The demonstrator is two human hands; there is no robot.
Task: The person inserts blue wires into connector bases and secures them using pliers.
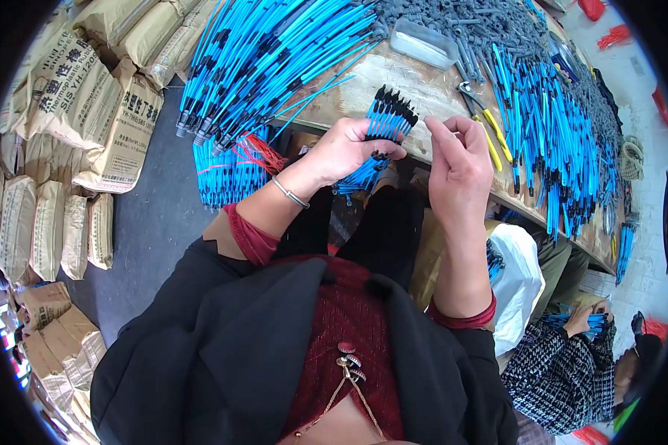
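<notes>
My left hand (349,150) is closed around a bundle of thin blue tubes (384,127) with black pointed ends. The black tips stand up above its fingers in a tight row, and the blue lower parts show below the hand. Just right of the bundle is my right hand (460,157), raised, its fingers curled and its fingertips close together beside the black tips. Whether anything small is between those fingers is hidden. Pliers with yellow handles (491,132) lie on the wooden table (364,93) beyond my right hand.
A large fan of blue tubes (274,59) overhangs the table's left side; more blue tubes (553,141) are heaped at right. Grey fittings (490,33) surround a clear plastic tray (423,44). Filled paper sacks (119,133) stand at left. A co-worker's hand (580,320) is at lower right.
</notes>
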